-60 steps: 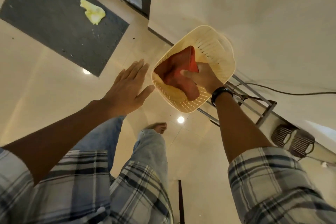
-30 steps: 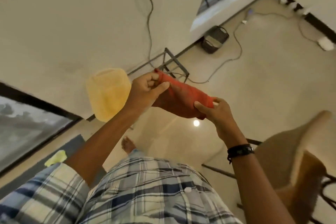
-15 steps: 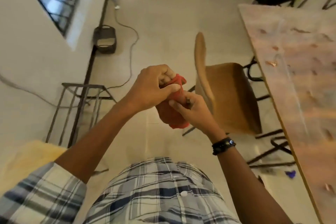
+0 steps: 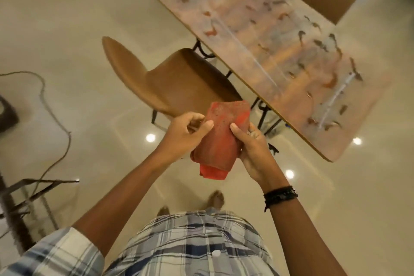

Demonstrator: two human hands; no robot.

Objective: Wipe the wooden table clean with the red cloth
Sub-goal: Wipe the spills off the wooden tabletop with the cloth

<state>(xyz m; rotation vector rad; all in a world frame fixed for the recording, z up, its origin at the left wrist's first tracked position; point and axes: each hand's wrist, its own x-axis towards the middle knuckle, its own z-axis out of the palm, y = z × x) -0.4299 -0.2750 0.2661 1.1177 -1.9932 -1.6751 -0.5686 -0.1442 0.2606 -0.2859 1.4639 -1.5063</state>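
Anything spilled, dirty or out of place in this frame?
Yes: the wooden table is littered with small brown scraps and pale streaks across most of its top, so it looks unwiped. The red cloth is folded, gripped by the left hand and right hand, away from the table. A loose cable trails over the floor.

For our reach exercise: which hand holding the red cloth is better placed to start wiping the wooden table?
Probably the right hand: it grips the red cloth nearer the wooden table; the left hand is farther.

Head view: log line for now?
red cloth: folded, midair | left hand: pinches it | right hand: grips it | wooden table: spotted, untouched
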